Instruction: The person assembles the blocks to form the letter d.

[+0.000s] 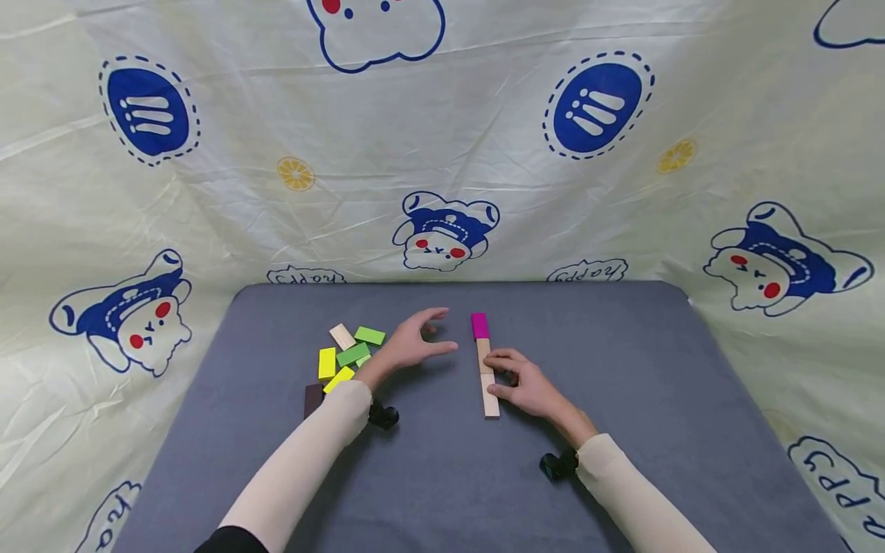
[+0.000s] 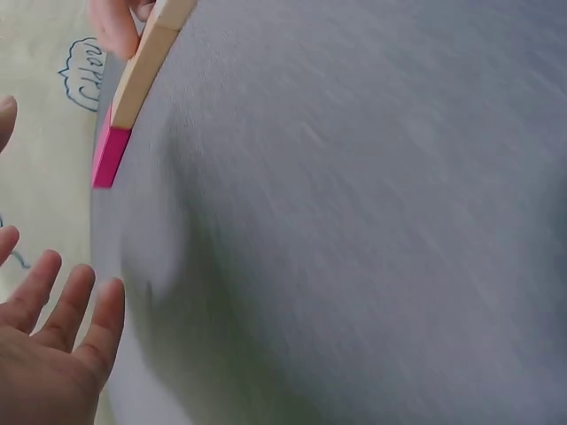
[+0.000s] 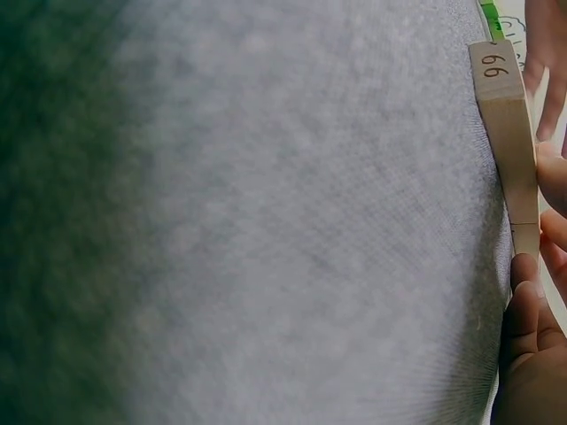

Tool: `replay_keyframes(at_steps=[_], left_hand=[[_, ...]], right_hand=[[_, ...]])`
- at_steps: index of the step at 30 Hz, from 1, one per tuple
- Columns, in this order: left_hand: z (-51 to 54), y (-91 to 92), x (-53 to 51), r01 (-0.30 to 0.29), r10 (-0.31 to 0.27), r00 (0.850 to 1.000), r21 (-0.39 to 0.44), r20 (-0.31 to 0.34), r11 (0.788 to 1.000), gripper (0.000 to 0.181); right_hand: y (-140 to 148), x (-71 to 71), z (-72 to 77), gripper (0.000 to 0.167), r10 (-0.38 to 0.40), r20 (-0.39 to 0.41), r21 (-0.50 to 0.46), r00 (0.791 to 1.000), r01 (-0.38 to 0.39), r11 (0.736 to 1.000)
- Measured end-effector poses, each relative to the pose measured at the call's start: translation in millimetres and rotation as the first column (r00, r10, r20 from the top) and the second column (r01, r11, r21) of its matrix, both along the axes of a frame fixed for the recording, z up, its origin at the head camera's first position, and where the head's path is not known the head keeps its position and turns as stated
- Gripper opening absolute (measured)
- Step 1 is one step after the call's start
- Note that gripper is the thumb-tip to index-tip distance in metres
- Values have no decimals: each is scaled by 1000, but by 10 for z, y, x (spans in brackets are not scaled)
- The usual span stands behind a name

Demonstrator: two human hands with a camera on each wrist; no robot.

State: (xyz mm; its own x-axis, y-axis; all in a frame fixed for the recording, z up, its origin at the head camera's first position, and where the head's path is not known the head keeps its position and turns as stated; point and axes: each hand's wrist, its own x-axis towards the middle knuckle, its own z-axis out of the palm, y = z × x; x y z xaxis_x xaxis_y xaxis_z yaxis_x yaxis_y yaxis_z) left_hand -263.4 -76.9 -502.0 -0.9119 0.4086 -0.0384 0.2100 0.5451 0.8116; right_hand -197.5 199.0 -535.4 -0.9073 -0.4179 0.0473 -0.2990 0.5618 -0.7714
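Observation:
A row of blocks lies on the grey table: a magenta block (image 1: 480, 326) at the far end, then two plain wooden blocks (image 1: 490, 407) end to end towards the near side. My right hand (image 1: 528, 388) rests against the wooden blocks from the right, fingers at the far one and thumb at the near one. Bent fingers (image 3: 524, 305) touch the row's side in the right wrist view. The near block's end bears the number 66. Left of the row, my left hand (image 1: 408, 342) hovers with fingers and thumb spread, holding nothing.
Loose blocks lie beside my left forearm: green blocks (image 1: 369, 336), yellow blocks (image 1: 327, 364), a plain wooden block (image 1: 342, 336) and a dark brown block (image 1: 313, 400). A printed curtain (image 1: 484, 115) hangs behind the table's far edge.

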Motion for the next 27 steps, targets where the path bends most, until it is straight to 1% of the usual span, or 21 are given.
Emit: replay_keyframes(at_steps=[2, 4, 6, 9, 13, 15, 21, 23, 27], left_hand=[[25, -110, 45, 2, -3, 1000, -19, -20, 1000, 79], [35, -228, 73, -10, 8, 999, -31, -41, 999, 79], [36, -351, 95, -26, 24, 998, -36, -59, 999, 79], [41, -520, 140, -65, 63, 996, -36, -58, 997, 78], [58, -668, 207, -95, 94, 994, -10, -50, 995, 79], [59, -729, 243, -101, 101, 994, 2, -52, 995, 78], [17, -968, 350, -106, 106, 990, -5, -96, 994, 75], [2, -1051, 375, -123, 121, 987, -6, -106, 992, 74], [5, -1188, 413, -165, 165, 981, 6, -107, 986, 72]], right_hand=[[2, -1, -6, 49, -5, -9, -2, 1000, 5, 1000], [4, -2, -11, 49, -9, -16, -4, 1000, 9, 1000], [5, -3, -16, 50, -8, -17, -10, 1000, 8, 1000], [7, 0, -20, 50, 0, -13, -8, 1000, 0, 1000], [6, 3, -15, 50, -2, -11, -11, 1000, 1, 1000], [2, 3, -12, 50, -6, -12, -13, 1000, 5, 1000], [-6, 1, -15, 50, -4, -12, -8, 1000, 4, 1000], [-6, 2, -17, 50, -3, -13, -6, 1000, 3, 1000], [-2, -3, -23, 50, -2, -18, -2, 1000, 2, 1000]])
